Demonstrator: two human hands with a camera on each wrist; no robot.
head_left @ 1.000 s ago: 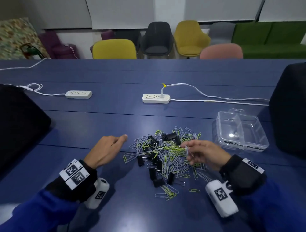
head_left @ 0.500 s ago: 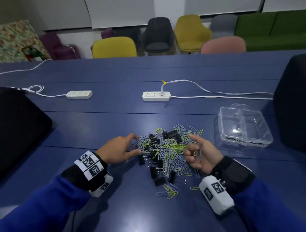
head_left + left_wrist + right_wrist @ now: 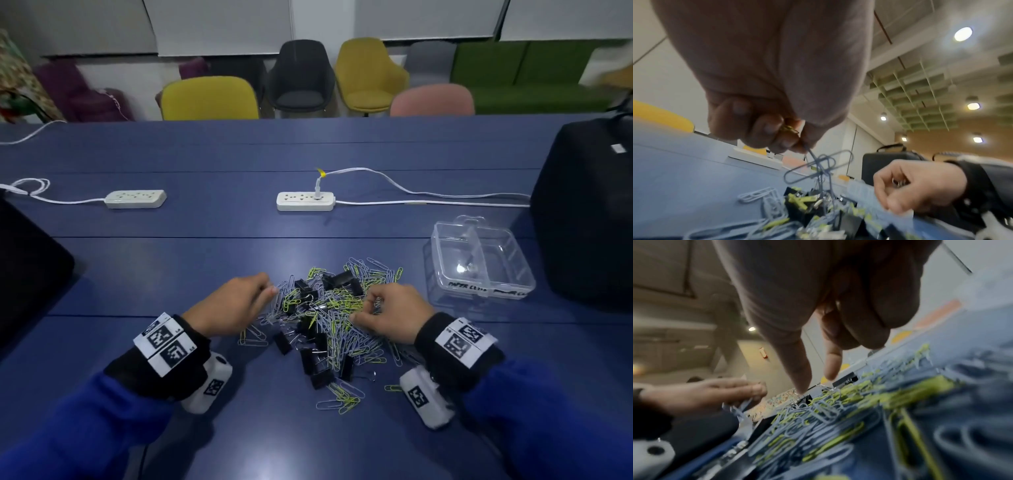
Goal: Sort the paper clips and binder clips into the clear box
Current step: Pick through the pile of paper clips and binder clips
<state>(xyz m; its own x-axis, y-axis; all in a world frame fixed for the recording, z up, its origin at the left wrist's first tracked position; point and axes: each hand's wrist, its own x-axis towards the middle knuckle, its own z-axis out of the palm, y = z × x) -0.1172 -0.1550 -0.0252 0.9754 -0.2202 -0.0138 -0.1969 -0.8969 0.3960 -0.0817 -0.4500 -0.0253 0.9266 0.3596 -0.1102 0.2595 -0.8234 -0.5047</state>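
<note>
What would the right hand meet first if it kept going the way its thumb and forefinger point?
Likely the pile of paper clips: the right hand points down-left into it, and in the right wrist view a black binder clip lies just beyond the fingertips. Depth is unclear.

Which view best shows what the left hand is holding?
The left wrist view: the left hand pinches tangled paper clips that dangle from its fingertips above the pile. The head view shows only the hand's back at the pile's edge. The right wrist view shows it blurred.
</note>
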